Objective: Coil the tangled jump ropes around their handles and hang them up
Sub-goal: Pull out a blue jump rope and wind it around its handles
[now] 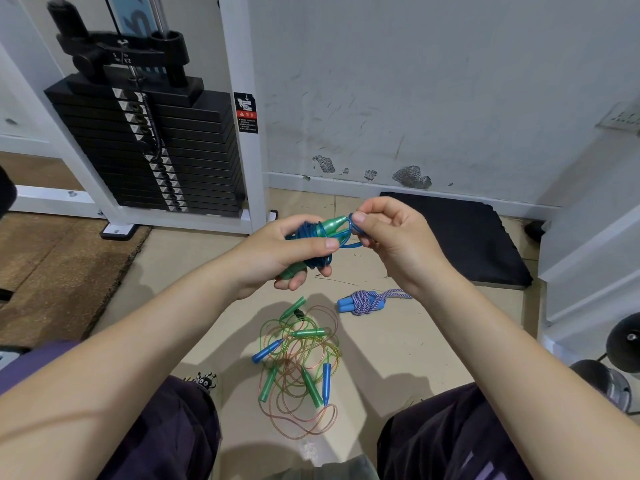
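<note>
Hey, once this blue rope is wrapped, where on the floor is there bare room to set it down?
Bare tan floor lies between the brown mat and the tangled pile of thin ropes with green and blue handles. Another patch sits right of that pile, below the coiled purple rope bundle. Between your knees is crowded.

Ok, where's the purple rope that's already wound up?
In the head view, the purple rope lies on the floor just right of centre, below the right hand, between the tangled ropes and the black mat.
</note>
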`<state>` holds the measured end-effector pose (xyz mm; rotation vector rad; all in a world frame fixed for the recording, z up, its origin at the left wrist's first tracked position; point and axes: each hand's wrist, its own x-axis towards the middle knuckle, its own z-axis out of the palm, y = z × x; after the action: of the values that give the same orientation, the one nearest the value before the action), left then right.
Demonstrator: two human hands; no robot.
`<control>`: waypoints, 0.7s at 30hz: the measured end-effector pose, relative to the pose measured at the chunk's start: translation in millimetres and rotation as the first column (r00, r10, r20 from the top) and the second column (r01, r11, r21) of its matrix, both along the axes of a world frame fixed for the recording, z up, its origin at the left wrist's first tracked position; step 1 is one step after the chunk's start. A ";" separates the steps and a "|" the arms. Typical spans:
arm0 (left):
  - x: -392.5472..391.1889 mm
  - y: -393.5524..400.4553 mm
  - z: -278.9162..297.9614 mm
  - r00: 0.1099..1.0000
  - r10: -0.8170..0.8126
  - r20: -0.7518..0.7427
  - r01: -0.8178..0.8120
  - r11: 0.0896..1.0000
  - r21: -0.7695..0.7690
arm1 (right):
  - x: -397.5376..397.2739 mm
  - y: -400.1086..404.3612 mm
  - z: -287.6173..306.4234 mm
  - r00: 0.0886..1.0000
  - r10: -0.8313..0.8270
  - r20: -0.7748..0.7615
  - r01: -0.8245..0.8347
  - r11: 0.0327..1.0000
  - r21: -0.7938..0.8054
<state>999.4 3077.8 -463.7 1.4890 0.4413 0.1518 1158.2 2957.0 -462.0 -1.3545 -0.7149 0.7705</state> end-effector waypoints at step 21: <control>-4.1 2.4 1.5 1.000 -0.012 0.000 0.012 1.000 0.004 | 11.3 -8.3 2.9 0.961 0.267 0.065 -0.259 0.959 -0.112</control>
<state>995.3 3080.1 -462.2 1.4958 0.4317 0.1432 1169.4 2948.7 -459.0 -1.4047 -0.9428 0.9800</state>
